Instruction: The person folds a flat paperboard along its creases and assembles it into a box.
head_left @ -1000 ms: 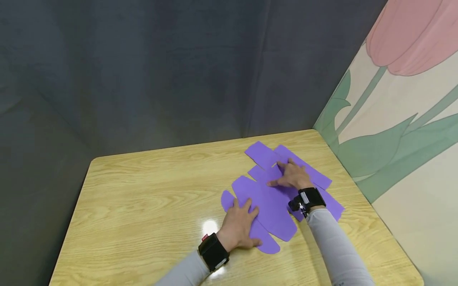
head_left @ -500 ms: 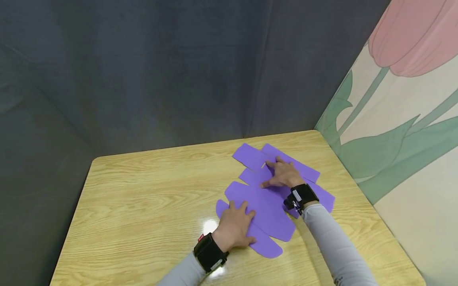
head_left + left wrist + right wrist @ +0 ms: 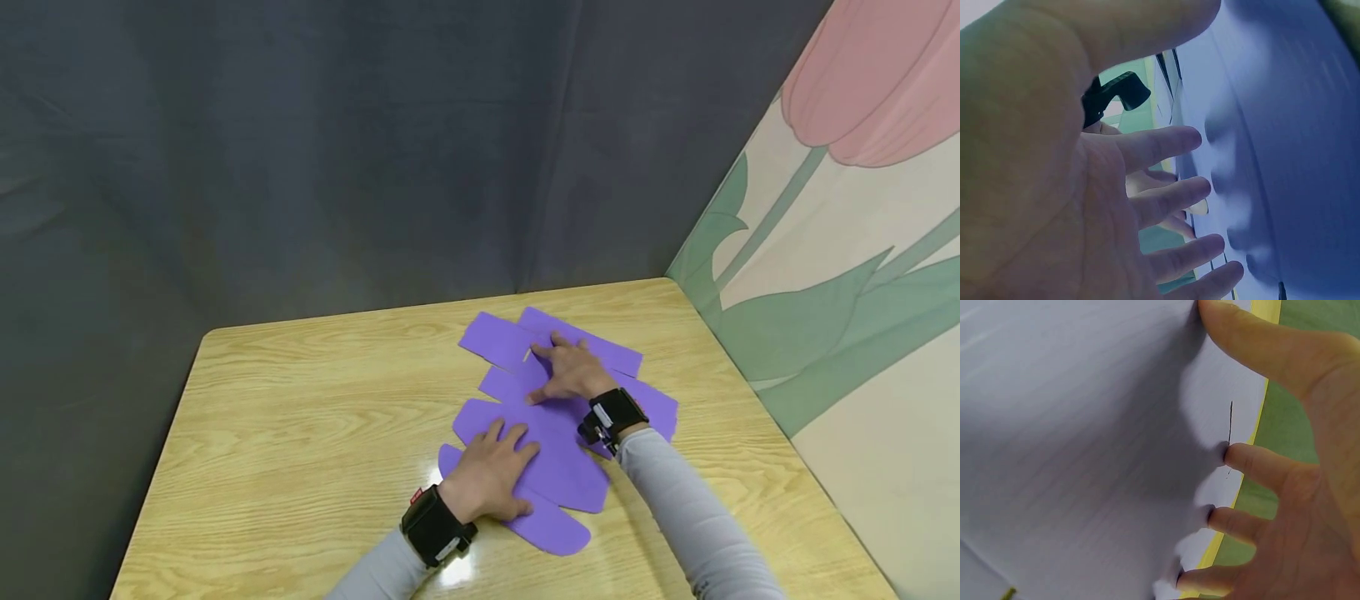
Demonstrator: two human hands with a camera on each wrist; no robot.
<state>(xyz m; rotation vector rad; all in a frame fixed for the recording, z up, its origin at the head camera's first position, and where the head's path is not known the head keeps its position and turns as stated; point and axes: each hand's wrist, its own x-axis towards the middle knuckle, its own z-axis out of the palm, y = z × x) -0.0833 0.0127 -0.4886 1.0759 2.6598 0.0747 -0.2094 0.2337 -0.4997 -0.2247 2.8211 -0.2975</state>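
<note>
A flat purple cardboard box blank (image 3: 570, 468), with cut flaps, slits and creases, lies on the wooden table. My left hand (image 3: 489, 473) rests its spread fingertips on the near-left panels, the thumb over the rounded near flap (image 3: 551, 529). Farther up the sheet, my right hand (image 3: 573, 372) touches it with fingers apart, close to a small slit. In the left wrist view the left fingers (image 3: 1166, 145) stretch to the sheet (image 3: 1310, 156), the palm raised off it. The right wrist view has the right fingertips and thumb meeting the sheet (image 3: 1054, 437) beside a thin dark slit.
The wooden table (image 3: 300, 417) extends to the left of the sheet. Behind its far edge hangs a dark curtain (image 3: 375, 167). A cloth printed with a pink tulip and green leaves (image 3: 810, 325) borders the right side. Both wrists wear black camera straps (image 3: 438, 525).
Both hands and the box blank under them have slid left and slightly toward me, the far end shifting most, so the sheet has turned a little. The fingers stay spread.
</note>
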